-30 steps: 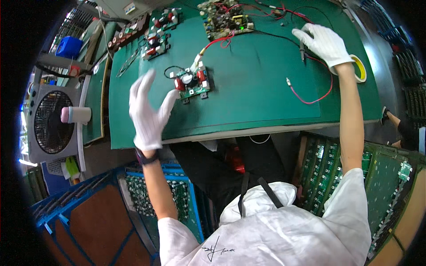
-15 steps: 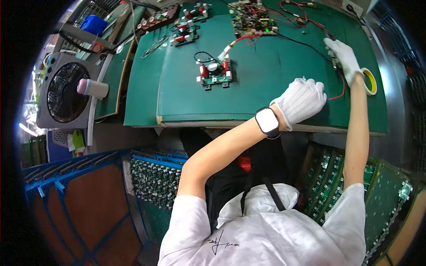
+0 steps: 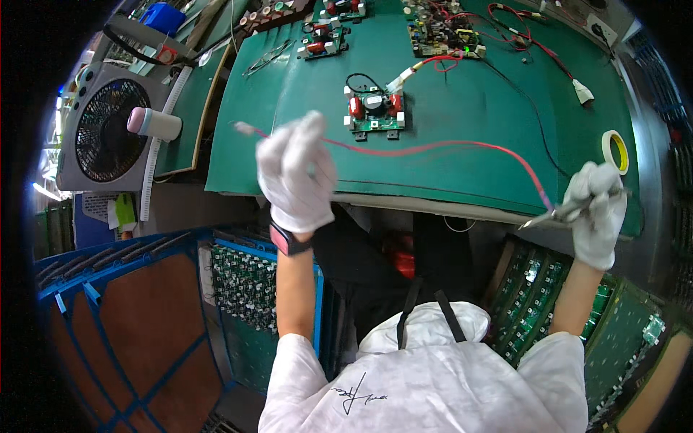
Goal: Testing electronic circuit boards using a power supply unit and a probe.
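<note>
A red wire [image 3: 433,146] is strung across the front of the bench, slack and slightly blurred. My left hand [image 3: 297,173], white-gloved, pinches it close to the pale connector [image 3: 244,128] on its left end. At the right edge my gloved right hand [image 3: 600,213] is closed around a scissors-like metal tool [image 3: 540,219], whose pointed jaws meet the wire's other end. Whether they grip it I cannot tell. Behind the wire stands a small green circuit board [image 3: 375,124] with red and black components and a white connector [image 3: 396,84] plugged in.
A yellow-lined tape roll [image 3: 622,153] lies beyond my right hand. A larger populated board [image 3: 442,32] with a lit green light sits at the back, with cables. Tweezers [image 3: 268,56] lie back left. A fan [image 3: 115,137] stands left; racks of boards [image 3: 242,289] flank me.
My left hand has swung far left, drawing the red wire across the bench. My right hand has come back toward the front edge and now holds the metal tool. The view has shifted slightly.
</note>
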{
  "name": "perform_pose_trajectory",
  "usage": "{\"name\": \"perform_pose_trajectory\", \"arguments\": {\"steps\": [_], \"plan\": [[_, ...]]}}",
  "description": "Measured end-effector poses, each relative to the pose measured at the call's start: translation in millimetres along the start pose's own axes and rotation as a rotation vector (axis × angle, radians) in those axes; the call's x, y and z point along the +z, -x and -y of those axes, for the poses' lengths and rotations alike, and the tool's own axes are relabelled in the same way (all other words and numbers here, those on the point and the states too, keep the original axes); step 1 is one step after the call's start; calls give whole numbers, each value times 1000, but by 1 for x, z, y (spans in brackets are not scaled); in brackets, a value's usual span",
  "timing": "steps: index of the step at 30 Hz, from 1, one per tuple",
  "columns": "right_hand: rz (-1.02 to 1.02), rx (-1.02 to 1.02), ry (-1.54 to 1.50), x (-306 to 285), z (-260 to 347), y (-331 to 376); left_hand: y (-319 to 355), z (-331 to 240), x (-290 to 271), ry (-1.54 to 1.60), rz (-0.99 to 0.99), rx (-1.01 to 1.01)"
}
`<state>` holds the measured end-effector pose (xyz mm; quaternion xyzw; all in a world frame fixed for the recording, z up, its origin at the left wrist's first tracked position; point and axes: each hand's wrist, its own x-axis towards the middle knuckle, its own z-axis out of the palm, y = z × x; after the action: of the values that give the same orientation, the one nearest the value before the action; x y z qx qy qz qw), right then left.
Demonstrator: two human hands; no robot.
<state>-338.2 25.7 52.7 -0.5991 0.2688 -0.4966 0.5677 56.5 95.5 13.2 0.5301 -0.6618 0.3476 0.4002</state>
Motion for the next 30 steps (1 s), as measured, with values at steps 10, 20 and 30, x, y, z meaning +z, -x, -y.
{"name": "perform_pose_trajectory", "arguments": {"steps": [10,20,30], "plan": [[50,-143,-248,63,25,-16,-20,73,46,226,-105,-113],[50,-74,-509,-10,-10,-166,-4,-20,8,1478,796,-995],[584,-266,-668,75,-15,-199,-22,10,-9,1208,133,-1017]]}}
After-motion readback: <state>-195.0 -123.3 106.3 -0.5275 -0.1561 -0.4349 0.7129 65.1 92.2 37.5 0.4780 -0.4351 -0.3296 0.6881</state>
